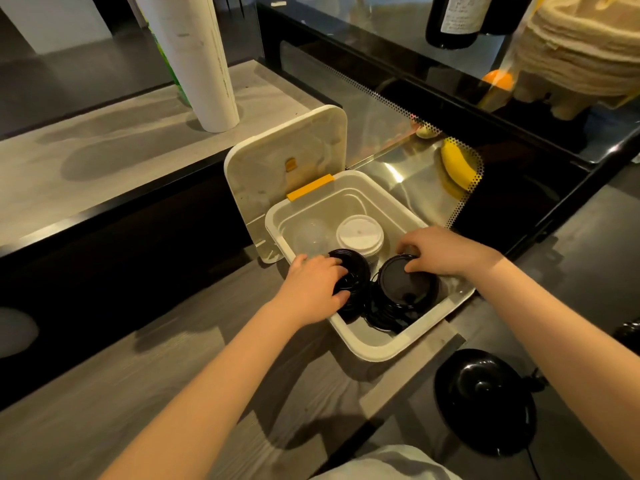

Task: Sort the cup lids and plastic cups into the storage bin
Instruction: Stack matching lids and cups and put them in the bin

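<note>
Reaching into the storage bin [381, 348], I curl my left hand [313, 289] over one stack of black lids [353, 271], fingers wrapped round its top. My right hand [440, 251] pinches the far rim of the second black stack [405, 285]. I judge this grip keeps both stacks upright in the near half, in front of the white lids [359, 235] and the clear cups [310, 235].

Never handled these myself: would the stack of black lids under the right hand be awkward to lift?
Probably light: the black lid stack looks like thin plastic. It leans in the storage bin, so it may fan apart if the right hand lifts only the top. Its gloss suggests slipperiness.
</note>
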Demonstrator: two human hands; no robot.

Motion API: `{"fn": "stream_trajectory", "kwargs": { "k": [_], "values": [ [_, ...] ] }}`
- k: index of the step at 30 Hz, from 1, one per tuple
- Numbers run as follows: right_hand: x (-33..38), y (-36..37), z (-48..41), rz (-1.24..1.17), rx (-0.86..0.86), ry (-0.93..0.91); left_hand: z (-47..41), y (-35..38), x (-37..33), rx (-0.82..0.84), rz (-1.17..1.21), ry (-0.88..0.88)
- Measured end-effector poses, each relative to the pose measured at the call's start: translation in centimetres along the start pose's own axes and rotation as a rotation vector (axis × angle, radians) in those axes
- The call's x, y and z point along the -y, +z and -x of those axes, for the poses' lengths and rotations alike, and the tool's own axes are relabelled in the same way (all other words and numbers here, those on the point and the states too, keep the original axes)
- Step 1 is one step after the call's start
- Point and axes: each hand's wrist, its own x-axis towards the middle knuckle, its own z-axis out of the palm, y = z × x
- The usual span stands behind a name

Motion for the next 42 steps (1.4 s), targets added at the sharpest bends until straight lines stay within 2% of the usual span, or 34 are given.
{"fn": "stream_trajectory", "kwargs": {
  "k": [5,15,22,28,33,42],
  "values": [
    [0.4,2.4,0.6,0.13,-0.076,0.006,0.1,-0.1,-0.1,0.0,0.0,0.002],
    [2.2,1.4,2.0,-0.022,-0.203,-0.017,0.3,-0.4,-0.2,-0.028,-0.023,-0.003],
    [6.8,-0.6,2.6,0.005,-0.336,-0.012,2.8,-3.1,1.2,-0.183,-0.036,-0.091],
    [14.2,0.1,4.4,0.047,-0.452,-0.165,10.1,-4.9,4.2,-0.285,0.009,-0.268],
    [21.5,3.4,5.8,0.064,-0.416,-0.317,18.1,-3.3,7.6,-0.263,0.043,-0.421],
    [34.7,9.3,7.8,0.033,-0.208,-0.478,32.5,2.3,14.0,-0.221,0.175,-0.701]
  ]
}}
